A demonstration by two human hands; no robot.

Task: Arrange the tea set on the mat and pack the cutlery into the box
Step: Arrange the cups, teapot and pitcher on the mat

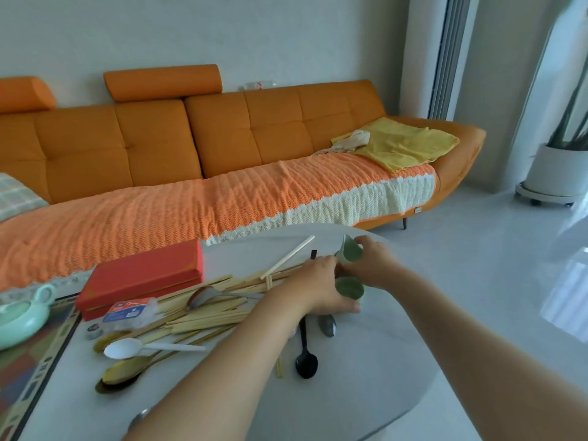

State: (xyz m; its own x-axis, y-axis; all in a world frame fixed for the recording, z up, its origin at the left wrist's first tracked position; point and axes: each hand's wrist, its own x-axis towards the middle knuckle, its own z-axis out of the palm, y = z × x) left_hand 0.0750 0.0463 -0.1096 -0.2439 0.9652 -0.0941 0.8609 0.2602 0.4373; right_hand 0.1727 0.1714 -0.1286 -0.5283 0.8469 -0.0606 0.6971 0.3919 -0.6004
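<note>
Two small green tea cups are in my hands at the table's far right. My left hand [321, 288] grips the lower green cup [349, 290], tipped toward me. My right hand [375, 265] holds the upper green cup [350, 252], also tilted. A pale green teapot [19, 316] stands on the patterned mat [35, 370] at the left edge. A closed red box [143, 275] lies beyond a loose pile of wooden chopsticks [206, 310]. Spoons lie around: a white one [124, 347], gold ones [124, 374], a black one [306, 361] and a steel one [327, 324].
The white table [366, 377] curves away at the right, with floor beyond. An orange sofa [222, 154] runs behind it. A small blue packet [127, 310] lies by the red box. A white planter [556, 173] stands at the far right.
</note>
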